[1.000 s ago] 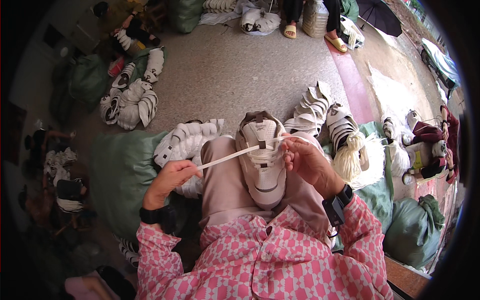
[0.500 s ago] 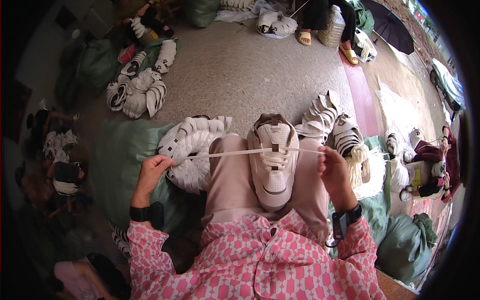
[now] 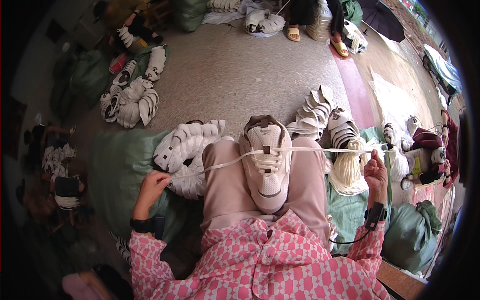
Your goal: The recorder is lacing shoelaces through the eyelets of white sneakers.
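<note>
A white shoe upper (image 3: pixel 267 172) with a grey toe and brown collar lies between my knees, toe toward me. A flat white shoelace (image 3: pixel 311 149) runs through its eyelets, and both ends reach out sideways. My left hand (image 3: pixel 154 190) pinches one end beyond my left knee, and that side sags in a slight curve. Out past my right knee, my right hand (image 3: pixel 376 175) pinches the other end, drawn nearly straight. Several rows of lacing are in place on the shoe's tongue side, nearer the toe.
Stacked white shoe parts (image 3: pixel 184 150) rest by a green sack (image 3: pixel 120 175) on my left. To my right are more stacked parts (image 3: pixel 314 112) and a bundle of cream laces (image 3: pixel 348 167). Other people sit around; one wears yellow sandals (image 3: pixel 340 48) beside a plastic jug (image 3: pixel 320 25).
My right hand has moved outward to the right, drawing a longer length of lace on that side. The left stretch has gone slacker, while my left hand stays nearly in place.
</note>
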{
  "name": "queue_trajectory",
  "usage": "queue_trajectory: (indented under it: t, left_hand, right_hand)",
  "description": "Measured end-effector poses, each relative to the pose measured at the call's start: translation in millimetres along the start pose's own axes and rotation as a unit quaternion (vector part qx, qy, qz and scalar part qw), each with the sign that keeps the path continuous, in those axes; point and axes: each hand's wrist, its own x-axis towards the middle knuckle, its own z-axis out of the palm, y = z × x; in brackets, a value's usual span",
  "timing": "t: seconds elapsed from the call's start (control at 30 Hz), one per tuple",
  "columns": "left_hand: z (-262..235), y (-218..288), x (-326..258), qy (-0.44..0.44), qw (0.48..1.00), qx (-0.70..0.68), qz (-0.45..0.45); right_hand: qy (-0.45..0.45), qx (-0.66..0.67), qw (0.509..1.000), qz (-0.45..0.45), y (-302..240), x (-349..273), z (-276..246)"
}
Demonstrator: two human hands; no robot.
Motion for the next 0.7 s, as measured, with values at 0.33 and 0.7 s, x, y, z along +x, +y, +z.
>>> queue_trajectory:
  t: [0.33, 0.7]
  left_hand:
    - [78, 219, 64, -0.187, 0.906, -0.071, 0.374]
    - [143, 226, 106, -0.256, 0.932, -0.172, 0.189]
  right_hand:
    - [0.025, -0.087, 0.992, -0.091, 30, 23, 15]
    - [-0.248, -0.607, 0.752, -0.066, 157, -33, 177]
